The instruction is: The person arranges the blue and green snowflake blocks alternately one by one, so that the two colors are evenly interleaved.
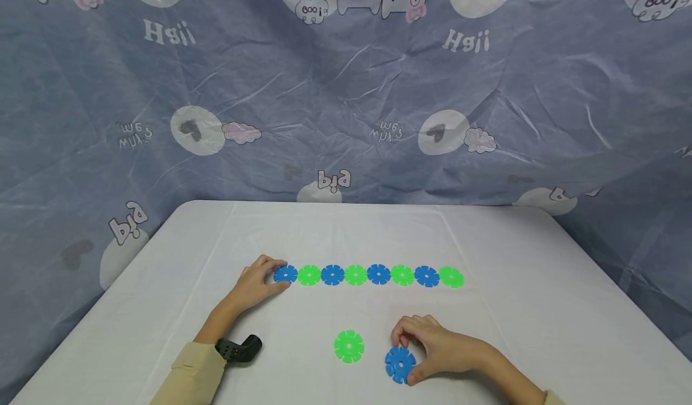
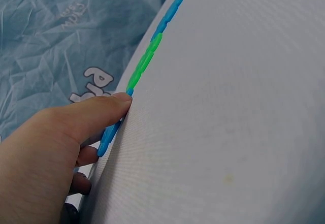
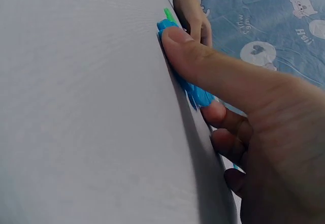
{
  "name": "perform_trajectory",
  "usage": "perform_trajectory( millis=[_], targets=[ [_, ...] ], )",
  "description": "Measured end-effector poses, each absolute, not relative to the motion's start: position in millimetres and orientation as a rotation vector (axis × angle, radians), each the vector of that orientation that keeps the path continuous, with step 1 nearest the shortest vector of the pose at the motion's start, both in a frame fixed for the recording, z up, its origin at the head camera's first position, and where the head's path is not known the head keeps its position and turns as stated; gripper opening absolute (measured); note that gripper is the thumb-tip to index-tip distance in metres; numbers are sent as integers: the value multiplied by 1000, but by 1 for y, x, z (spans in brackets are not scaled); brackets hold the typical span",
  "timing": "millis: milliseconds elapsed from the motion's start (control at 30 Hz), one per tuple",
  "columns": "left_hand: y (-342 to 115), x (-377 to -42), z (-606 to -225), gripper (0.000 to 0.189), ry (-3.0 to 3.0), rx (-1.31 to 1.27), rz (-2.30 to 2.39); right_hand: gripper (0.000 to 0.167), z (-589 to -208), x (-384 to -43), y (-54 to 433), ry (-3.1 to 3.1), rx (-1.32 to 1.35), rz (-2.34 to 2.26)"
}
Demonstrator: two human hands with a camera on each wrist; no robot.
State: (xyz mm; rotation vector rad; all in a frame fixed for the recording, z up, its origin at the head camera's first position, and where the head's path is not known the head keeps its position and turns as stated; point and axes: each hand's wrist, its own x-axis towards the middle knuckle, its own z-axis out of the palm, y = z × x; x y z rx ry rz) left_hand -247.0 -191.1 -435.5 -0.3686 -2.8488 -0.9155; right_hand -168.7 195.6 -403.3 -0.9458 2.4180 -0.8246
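Note:
In the head view, blue and green notched plastic discs, snowflake-shaped, form a straight row across the table, colours alternating. My left hand (image 1: 254,282) pinches the blue disc (image 1: 285,274) at the row's left end, thumb on its near edge and fingers at its far edge. Closer to me, my right hand (image 1: 440,348) holds another blue disc (image 1: 400,365) by its rim between thumb and fingers. To the left of that disc, a single green disc (image 1: 348,346) lies flat. The right wrist view shows the thumb (image 3: 180,36) along one side of the held disc.
A white cloth covers the table (image 1: 303,231). A green disc (image 1: 451,277) ends the row on the right. Behind the table hangs a blue-grey printed curtain (image 1: 324,92). A black band (image 1: 239,350) sits on the left wrist.

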Motion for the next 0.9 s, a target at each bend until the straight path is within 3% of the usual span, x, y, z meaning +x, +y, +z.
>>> perform_trajectory(
  millis=[167,467,900],
  targets=[
    [-191,-247,-435,51,-2850,-364,-919,42,-399,-170,198,2346,-920,-900],
    [-192,-248,-437,51,-2853,-362,-926,25,-392,-185,214,2237,-975,-1168],
    [-191,-248,-436,51,-2858,-347,-924,40,-393,-224,276,2604,-548,-1512]
  ],
)
